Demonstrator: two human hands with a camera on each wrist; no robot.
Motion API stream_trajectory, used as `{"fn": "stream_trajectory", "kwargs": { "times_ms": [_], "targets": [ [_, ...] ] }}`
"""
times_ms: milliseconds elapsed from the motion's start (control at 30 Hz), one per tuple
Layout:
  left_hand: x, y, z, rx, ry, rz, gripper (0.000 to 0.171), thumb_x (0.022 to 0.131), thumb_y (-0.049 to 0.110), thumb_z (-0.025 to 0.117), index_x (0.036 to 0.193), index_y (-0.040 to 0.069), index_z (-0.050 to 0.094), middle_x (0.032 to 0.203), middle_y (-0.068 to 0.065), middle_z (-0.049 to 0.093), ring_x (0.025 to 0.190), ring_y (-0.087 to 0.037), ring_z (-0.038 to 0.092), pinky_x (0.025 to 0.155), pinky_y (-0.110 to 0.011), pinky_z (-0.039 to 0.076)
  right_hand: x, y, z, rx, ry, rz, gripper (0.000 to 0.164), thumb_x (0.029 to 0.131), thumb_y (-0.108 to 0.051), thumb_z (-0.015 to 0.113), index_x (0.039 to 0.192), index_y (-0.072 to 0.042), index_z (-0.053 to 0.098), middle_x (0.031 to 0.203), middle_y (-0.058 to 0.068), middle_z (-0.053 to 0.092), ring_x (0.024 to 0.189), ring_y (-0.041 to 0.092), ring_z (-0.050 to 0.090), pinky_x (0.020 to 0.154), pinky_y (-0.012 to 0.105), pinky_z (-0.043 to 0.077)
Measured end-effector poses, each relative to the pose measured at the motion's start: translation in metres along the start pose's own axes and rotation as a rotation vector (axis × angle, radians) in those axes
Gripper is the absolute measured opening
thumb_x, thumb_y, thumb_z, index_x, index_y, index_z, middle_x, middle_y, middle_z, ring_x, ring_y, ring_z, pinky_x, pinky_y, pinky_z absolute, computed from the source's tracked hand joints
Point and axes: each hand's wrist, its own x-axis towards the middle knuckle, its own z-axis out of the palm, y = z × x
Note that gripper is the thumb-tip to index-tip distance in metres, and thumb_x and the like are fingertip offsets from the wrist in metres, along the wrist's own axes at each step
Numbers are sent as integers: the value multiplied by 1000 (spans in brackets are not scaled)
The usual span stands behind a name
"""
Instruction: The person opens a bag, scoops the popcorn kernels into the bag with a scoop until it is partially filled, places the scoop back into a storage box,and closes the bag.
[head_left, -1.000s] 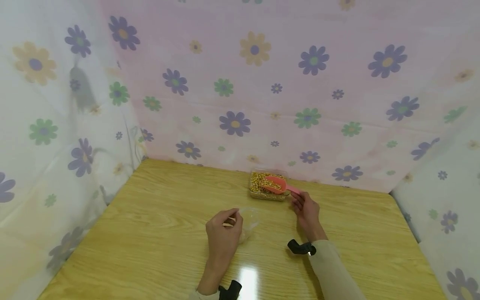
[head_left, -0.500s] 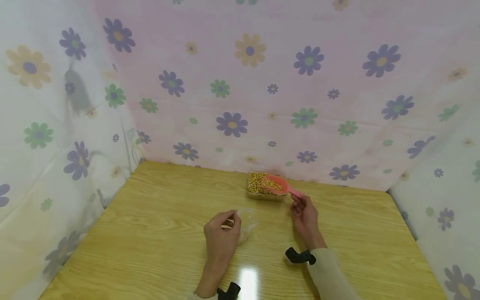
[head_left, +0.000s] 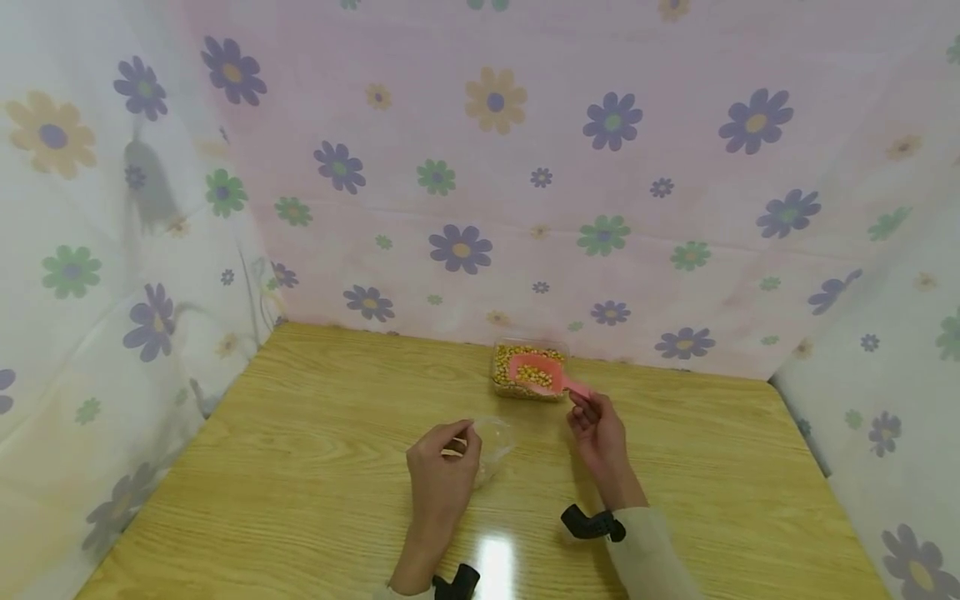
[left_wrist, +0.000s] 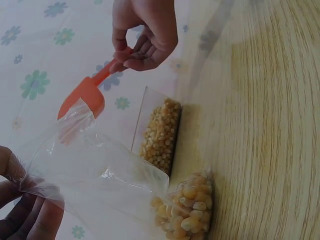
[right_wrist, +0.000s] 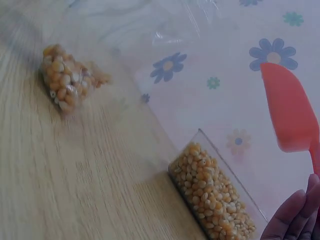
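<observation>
My right hand (head_left: 600,442) grips the handle of a pinkish-red scoop (head_left: 542,372), which holds corn kernels and is raised above a clear rectangular container (head_left: 510,392). The container is filled with yellow kernels (right_wrist: 210,195). With thumb and fingertips my left hand (head_left: 444,467) pinches the rim of a clear plastic bag (left_wrist: 110,175), keeping it upright. Corn kernels (left_wrist: 187,207) lie in the bottom of the bag, on the table. In the head view the left hand partly hides the bag. The scoop's blade overlaps the bag's top edge in the left wrist view.
The wood-grain table (head_left: 300,500) ends at a flowered cloth (head_left: 375,208) just behind the container. More flowered cloth (head_left: 75,333) hangs along the left and right sides. A black wrist mount (head_left: 592,523) sits on the right forearm.
My right hand has moved left and slightly toward me, carrying the loaded scoop from the container's right part to over its middle. The left hand keeps its pinch on the bag.
</observation>
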Motion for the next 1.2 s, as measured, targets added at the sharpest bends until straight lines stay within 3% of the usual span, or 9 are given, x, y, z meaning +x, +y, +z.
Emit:
{"fn": "stream_trajectory", "kwargs": {
  "times_ms": [767, 1033, 1200],
  "targets": [
    [-1, -1, 2, 2, 17, 20, 15, 87, -7, 70, 94, 1, 81, 83, -11, 76, 61, -12, 66, 50, -16, 54, -57, 21, 2, -78, -10, 60, 33, 111, -19, 39, 97, -12, 67, 88, 0, 74, 72, 8, 59, 76, 23, 54],
    [0, -1, 1, -15, 4, 2, 15, 88, -7, 70, 95, 1, 80, 85, -9, 76, 62, -11, 66, 50, -19, 55, -79, 28, -4, -175, 22, 53, 34, 111, -20, 39, 96, -13, 68, 86, -2, 74, 69, 6, 57, 73, 21, 53],
    [1, -1, -1, -18, -5, -14, 14, 89, -5, 71, 96, 1, 80, 86, -8, 76, 63, -11, 67, 51, -20, 56, -87, 29, -7, -190, -17, 21, 38, 111, -17, 39, 92, -13, 72, 83, -3, 75, 66, 4, 58, 70, 19, 54]
  ]
}}
